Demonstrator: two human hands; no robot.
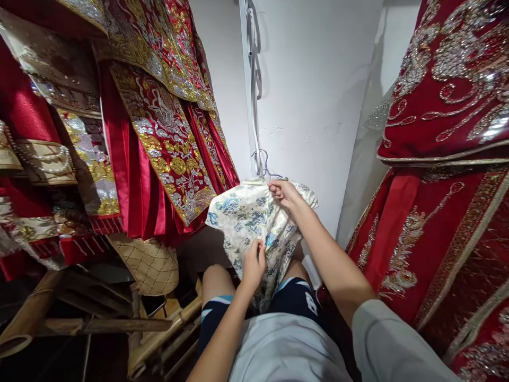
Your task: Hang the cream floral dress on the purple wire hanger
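Observation:
A cream garment (242,217) with blue floral print hangs in front of me from a dark wire hanger (267,163). A light seam or zipper line (266,215) runs down its middle. My right hand (283,192) pinches the fabric at the neckline, close to the hanger. Lower on the same line, my left hand (254,260) is closed on the garment with thumb and finger together. The lower end of the garment falls between my knees.
Red embroidered garments hang on the left (167,127) and on the right (445,212). A white strip with loops (254,79) runs down the pale wall (310,79). At lower left stands a bamboo frame (159,334), beside a gold quilted piece (147,262).

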